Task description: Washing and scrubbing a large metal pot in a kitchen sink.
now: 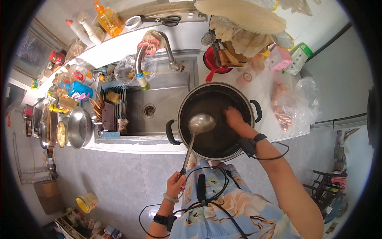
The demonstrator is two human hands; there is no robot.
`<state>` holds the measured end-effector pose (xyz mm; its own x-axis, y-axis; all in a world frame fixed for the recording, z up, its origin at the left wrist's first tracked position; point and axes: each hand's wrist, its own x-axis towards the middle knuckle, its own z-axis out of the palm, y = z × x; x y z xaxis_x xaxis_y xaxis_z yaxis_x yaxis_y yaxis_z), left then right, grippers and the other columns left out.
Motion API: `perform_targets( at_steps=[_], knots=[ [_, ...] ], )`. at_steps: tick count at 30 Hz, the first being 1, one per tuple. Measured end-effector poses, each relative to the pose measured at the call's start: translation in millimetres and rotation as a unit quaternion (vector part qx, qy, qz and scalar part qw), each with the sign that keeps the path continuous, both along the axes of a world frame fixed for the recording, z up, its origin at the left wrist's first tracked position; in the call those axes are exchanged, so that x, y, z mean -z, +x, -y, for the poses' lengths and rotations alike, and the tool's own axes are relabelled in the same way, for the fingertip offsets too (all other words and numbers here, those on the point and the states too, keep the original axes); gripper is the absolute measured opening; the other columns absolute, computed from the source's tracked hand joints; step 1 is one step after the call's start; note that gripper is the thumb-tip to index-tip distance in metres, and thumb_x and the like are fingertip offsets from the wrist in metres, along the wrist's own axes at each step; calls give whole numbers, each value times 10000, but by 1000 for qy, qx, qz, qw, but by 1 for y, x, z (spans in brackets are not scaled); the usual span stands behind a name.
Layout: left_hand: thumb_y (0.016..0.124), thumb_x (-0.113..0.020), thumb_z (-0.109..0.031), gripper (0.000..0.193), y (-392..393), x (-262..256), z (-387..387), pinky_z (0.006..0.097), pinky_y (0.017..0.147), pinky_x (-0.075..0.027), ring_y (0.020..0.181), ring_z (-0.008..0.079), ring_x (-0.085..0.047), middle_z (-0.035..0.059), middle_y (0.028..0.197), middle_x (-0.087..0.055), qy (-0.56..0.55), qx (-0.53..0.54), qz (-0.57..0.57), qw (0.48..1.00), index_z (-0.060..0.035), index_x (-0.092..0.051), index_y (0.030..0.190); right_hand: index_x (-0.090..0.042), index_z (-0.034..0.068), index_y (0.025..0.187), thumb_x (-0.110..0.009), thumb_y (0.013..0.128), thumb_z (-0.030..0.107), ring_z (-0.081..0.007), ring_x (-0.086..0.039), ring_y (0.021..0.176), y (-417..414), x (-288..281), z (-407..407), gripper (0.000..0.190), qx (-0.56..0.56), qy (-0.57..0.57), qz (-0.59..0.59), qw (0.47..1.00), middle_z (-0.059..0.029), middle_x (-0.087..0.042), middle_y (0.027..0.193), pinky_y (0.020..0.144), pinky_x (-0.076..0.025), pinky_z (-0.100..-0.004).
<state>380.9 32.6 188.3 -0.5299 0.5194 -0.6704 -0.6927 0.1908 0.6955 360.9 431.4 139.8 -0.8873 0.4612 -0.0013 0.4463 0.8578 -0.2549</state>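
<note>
A large dark pot (215, 92) with two black handles stands at the counter's edge, beside the sink, and holds what looks like dark liquid. My left hand (175, 184) is closed around the handle of a metal ladle (202, 123), whose bowl is over the left half of the pot. My right hand (234, 119) reaches inside the pot, right of the ladle's bowl. Its fingertips are blurred, so whether they hold anything cannot be told.
A steel sink (161, 98) with a faucet (139, 64) lies left of the pot. Behind the pot sits a red ladle (211, 64) near wooden-handled tools. Plastic bags (307, 104) lie at right, a metal bowl (80, 128) at left. Black cables hang around both wrists.
</note>
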Motion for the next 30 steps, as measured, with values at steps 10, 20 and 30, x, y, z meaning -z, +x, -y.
perform_targets(
  at_steps=[10,20,30],
  knots=[
    [878,-633,-211,185,1,0,1,190,344,-320,406,49,-412,-17,559,-490,-22,-13,-54,998,-58,-543,826,-664,108,1049,-577,735,-31,-265,-563,791,5,-118,61,354,-104,-316,-203,921,-116,-533,855,713,-458,-332],
    [879,-629,-207,183,1,-6,-2,186,328,-298,373,43,-383,-21,539,-474,-34,-19,-41,998,-63,-544,805,-659,112,1046,-568,737,-31,-299,-560,837,-1,-99,56,353,-164,-304,-184,920,-131,-515,861,741,-463,-361],
    [866,-646,-178,162,5,5,-2,186,357,-288,422,26,-387,-40,556,-469,-52,0,-167,985,-49,-562,816,-693,122,953,-590,721,-3,-335,-582,860,23,5,-1,283,-47,-100,50,993,-163,-561,879,761,-475,-422]
  ],
)
